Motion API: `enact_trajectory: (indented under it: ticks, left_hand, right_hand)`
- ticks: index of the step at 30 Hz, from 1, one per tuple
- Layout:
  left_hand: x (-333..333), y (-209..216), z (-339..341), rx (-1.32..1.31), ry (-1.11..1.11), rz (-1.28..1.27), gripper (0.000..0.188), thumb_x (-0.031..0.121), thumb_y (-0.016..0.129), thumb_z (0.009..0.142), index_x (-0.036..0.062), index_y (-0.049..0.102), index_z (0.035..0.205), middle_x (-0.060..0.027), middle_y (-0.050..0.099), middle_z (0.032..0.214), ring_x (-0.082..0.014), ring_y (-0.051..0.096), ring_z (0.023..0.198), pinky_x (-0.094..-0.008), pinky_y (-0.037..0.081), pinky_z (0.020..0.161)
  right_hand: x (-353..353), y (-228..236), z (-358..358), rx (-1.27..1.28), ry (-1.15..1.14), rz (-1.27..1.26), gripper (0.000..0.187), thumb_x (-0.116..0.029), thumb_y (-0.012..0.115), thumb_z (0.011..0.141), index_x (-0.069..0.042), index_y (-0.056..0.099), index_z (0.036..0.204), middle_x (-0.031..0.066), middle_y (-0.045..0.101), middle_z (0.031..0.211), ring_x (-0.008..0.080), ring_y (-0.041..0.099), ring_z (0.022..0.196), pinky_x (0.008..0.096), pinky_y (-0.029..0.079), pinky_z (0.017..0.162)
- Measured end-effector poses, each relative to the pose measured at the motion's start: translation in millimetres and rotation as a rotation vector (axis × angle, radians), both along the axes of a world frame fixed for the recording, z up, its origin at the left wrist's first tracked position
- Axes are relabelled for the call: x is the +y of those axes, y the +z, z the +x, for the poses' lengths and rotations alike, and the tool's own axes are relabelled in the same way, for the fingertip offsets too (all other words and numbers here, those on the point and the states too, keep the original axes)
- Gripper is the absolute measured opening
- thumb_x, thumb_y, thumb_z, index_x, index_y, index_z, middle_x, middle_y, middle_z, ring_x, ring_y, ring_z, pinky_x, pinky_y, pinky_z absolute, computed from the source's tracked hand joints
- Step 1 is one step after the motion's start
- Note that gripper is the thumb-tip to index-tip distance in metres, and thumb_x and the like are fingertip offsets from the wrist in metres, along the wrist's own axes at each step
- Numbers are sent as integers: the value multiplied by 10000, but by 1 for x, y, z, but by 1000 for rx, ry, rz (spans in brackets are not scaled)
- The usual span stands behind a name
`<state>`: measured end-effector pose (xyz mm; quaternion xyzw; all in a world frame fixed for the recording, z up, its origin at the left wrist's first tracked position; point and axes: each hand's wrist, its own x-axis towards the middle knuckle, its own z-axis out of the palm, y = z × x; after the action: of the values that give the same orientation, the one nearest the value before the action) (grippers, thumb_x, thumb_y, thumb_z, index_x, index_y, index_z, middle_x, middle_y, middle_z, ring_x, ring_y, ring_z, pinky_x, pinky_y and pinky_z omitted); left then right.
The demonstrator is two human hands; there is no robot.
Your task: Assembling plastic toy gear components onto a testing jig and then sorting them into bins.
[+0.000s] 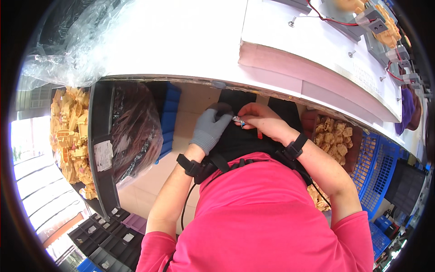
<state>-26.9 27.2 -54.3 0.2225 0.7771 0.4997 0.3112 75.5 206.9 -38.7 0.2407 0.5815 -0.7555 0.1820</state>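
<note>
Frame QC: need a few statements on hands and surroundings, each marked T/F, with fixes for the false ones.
1. The left hand wears a grey glove. True.
2. The right hand pinches a small shiny item. True.
3. The right hand is gloved too. False: it is bare.
4. Blue mesh crates stand on the person's right. True.
5. The person's shirt is green. False: the shirt is pink.

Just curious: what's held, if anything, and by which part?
The right hand pinches a small shiny object; whether the left hand grips too, or which part is held, can't be told.
</note>
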Motion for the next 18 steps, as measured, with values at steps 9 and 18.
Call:
enact_trajectory:
  ticks: [9, 18]
  left_hand:
    - [-3, 20, 0, -62, -113, -97, 253, 211, 684, 898, -13, 686, 1015, -50, 674, 835, -96, 602, 767, -255, 493, 702]
    - [6, 22, 9, 7, -67, -32, 233, 172, 723, 851, -17, 681, 981, -90, 702, 894, -104, 642, 809, -249, 513, 747]
  right_hand:
    - [-3, 1, 0, 7, -47, 121, 206, -100, 620, 918, -21, 605, 1107, 65, 661, 1027, 114, 606, 994, 222, 459, 819]
    - [-7, -6, -4, 50, -145, 32, 243, -86, 640, 899, -20, 628, 1133, 56, 658, 1050, 120, 603, 961, 250, 469, 834]
